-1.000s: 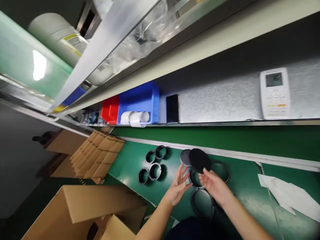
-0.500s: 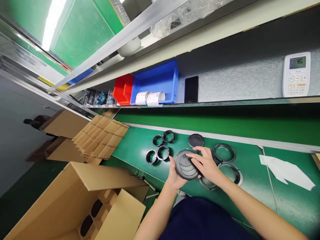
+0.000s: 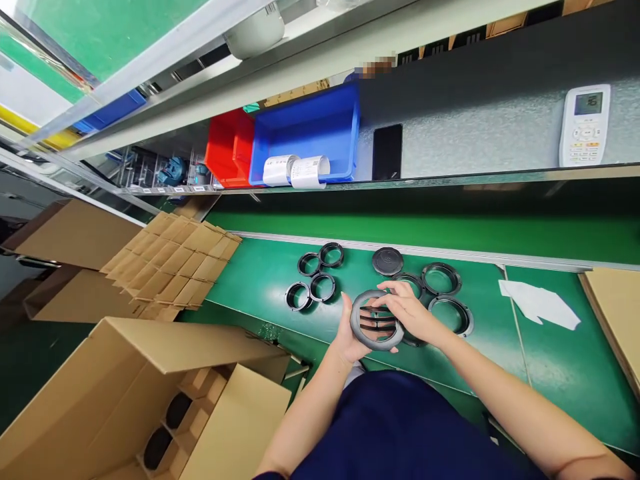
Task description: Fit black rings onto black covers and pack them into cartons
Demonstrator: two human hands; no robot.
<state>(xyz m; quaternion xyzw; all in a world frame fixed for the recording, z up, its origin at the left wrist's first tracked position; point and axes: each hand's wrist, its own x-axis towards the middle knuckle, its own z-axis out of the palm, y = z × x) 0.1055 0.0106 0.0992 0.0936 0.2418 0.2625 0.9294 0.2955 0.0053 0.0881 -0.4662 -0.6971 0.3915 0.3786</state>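
A round black air vent (image 3: 377, 327) is held above the bench, its slats turned so that gaps show between them. My left hand (image 3: 346, 339) is closed round its left side and underside, thumb up along the rim. Fingers of my right hand (image 3: 414, 315) press on the slats and upper right rim. Just behind lies a closed black round vent (image 3: 387, 261). Several larger black rings (image 3: 441, 279) lie beside and partly under my right hand. Farther left, smaller black rings (image 3: 323, 287) sit on the green bench.
An open cardboard box (image 3: 200, 350) with dividers and black round pieces stands lower left. Folded cardboard dividers (image 3: 175, 257) lie behind it. White paper (image 3: 540, 301) is on the right. The shelf above bears a blue bin (image 3: 310, 127), red bin (image 3: 230, 147), phone (image 3: 387, 152) and remote (image 3: 585, 125).
The vent's slats have swung from lying flat and closed to open, with gaps between them. Both hands stay on the vent. The camera view has shifted slightly.
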